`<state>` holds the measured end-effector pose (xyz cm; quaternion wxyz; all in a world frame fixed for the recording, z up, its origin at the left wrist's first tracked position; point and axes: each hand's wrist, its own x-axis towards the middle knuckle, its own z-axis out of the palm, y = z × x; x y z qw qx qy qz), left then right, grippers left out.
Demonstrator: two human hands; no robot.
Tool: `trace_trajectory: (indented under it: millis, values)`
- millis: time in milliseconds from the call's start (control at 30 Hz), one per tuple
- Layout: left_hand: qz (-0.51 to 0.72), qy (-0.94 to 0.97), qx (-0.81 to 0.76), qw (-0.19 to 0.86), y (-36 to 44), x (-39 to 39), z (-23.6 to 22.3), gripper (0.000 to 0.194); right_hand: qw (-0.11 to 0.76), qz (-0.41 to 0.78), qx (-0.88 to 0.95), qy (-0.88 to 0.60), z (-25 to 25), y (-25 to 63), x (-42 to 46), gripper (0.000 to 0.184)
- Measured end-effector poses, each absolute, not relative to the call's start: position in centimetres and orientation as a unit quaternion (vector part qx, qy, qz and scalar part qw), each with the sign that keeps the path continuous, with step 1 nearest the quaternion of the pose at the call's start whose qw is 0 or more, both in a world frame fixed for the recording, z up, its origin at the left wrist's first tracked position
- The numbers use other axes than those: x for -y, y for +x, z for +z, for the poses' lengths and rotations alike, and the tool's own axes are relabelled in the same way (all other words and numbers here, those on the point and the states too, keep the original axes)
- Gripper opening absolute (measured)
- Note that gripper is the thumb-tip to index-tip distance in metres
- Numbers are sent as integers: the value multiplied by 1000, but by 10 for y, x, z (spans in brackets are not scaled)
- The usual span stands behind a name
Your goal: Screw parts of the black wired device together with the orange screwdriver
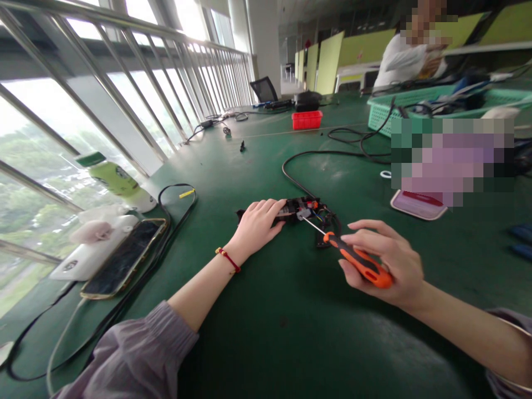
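Note:
My left hand (260, 224) is closed over the left part of a black electronic device (293, 209) with exposed wires, and presses it on the green table. In my right hand (386, 257) is an orange and black screwdriver (359, 260), held between thumb and fingers. Its metal shaft slants up to the left, and the tip meets a small grey part (305, 213) of the device. Whether the tip sits in a screw is too small to tell. Loose coloured wires show at the device's right end, beside a dark flat piece (322, 239).
A black cable (291, 160) curves from the device toward a green basket (380, 119) of cables. A red tray (306, 120) stands further back. At left lie a phone (124, 257), a white power bank (89, 255), a bottle (118, 180) and a strap. A person (409, 55) sits across.

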<state>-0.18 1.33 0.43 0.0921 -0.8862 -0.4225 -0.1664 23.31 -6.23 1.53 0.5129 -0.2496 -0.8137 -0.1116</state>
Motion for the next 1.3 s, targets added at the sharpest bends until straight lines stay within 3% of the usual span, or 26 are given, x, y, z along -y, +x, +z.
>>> trace_trajectory:
  millis: [200,400,600,1300]
  values:
    - [-165,-887,420,97,-2,-14,4,39,544,-89,793,-257,11,234,61,45]
    - [-165,-887,421,94,-2,-14,4,38,477,-74,844,-236,12,235,63,28]
    - [-166,-887,420,96,-2,-14,4,39,494,-84,822,-271,16,240,61,17]
    - [-166,-888,416,98,-3,-14,3,39,513,-94,798,-301,16,243,59,14]
